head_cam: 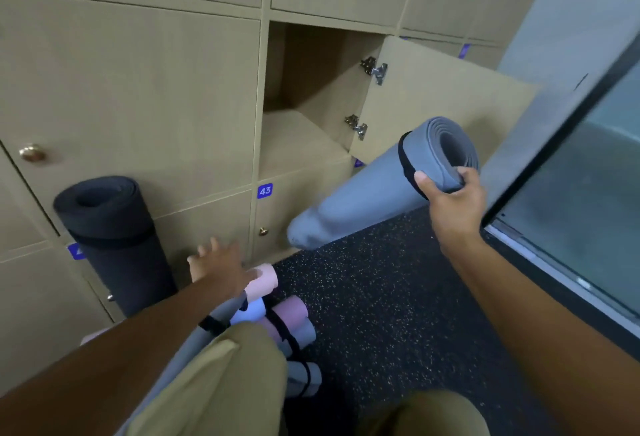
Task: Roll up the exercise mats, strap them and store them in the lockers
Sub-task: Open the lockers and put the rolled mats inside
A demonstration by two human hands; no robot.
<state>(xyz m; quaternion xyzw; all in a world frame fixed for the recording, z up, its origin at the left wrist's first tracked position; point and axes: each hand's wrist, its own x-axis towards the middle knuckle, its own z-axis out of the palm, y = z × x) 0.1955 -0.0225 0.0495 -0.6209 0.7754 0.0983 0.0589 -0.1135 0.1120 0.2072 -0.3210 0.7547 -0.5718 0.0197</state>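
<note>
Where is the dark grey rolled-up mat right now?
In the head view, the dark grey mat stands on end at the left, leaning against the closed lockers, just left of the open left hand.

Dark speckled rubber floor point(381, 297), pale grey wall point(588, 3) at right, black-framed glass panel point(588, 193) beside it, dim even light
</note>
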